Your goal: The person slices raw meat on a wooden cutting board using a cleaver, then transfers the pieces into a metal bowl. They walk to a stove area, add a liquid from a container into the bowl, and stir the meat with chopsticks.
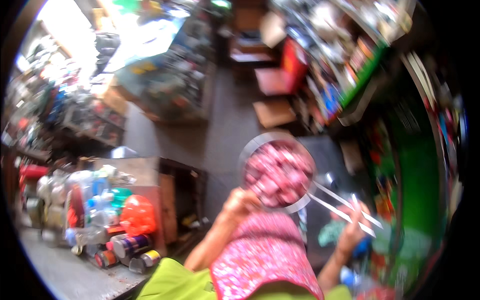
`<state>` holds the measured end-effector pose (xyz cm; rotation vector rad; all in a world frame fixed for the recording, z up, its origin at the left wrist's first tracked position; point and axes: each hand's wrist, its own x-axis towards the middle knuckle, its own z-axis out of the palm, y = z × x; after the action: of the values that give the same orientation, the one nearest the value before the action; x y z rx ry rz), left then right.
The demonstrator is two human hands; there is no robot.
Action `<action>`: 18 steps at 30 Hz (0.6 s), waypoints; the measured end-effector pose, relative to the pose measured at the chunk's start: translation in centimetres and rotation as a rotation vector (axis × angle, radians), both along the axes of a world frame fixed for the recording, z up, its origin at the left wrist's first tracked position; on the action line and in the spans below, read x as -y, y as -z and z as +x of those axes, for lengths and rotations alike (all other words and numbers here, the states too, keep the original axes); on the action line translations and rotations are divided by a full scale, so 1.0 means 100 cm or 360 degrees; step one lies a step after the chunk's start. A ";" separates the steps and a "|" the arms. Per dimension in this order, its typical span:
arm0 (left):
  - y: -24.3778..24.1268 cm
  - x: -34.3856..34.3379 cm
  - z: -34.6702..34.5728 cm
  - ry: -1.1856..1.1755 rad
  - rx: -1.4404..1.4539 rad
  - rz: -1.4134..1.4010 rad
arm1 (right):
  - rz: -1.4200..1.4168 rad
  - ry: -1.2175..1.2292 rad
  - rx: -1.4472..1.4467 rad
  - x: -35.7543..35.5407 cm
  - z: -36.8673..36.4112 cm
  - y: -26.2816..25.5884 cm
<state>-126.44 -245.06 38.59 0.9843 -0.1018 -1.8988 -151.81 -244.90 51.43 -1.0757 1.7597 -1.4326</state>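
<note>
My left hand (pixel 243 202) grips the near left rim of a round metal bowl (pixel 259 140), held in front of my patterned pink apron. The bowl holds many pink chunks that look like raw meat (pixel 279 174). In my right hand (pixel 354 221), to the right of the bowl, are long, pale chopsticks (pixel 337 210) whose tips reach the bowl's right rim. Motion blur hides whether the tips touch the meat.
At the left, a grey tabletop (pixel 75 272) bears jars, plastic bottles and an orange plastic bag (pixel 138 215). A green-edged shelf (pixel 363 77) full of goods stands at the upper right. Cardboard boxes (pixel 275 113) lie beyond the bowl, beside the grey floor (pixel 225 127).
</note>
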 end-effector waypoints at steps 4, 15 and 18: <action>0.010 0.016 -0.024 -0.0005 -0.0098 0.0153 | 0.0160 -0.0049 0.0342 0.012 -0.003 0.057; 0.026 0.012 -0.037 0.0094 0.0079 0.0228 | 0.0000 0.0115 0.0711 0.031 -0.003 0.088; 0.014 0.010 -0.039 0.0083 0.0055 0.0247 | -0.0048 -0.0117 0.0566 0.039 0.008 0.084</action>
<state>-130.30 -246.07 37.19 1.1288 -0.0002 -1.9602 -151.03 -248.82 43.04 -0.8302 1.4363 -1.5027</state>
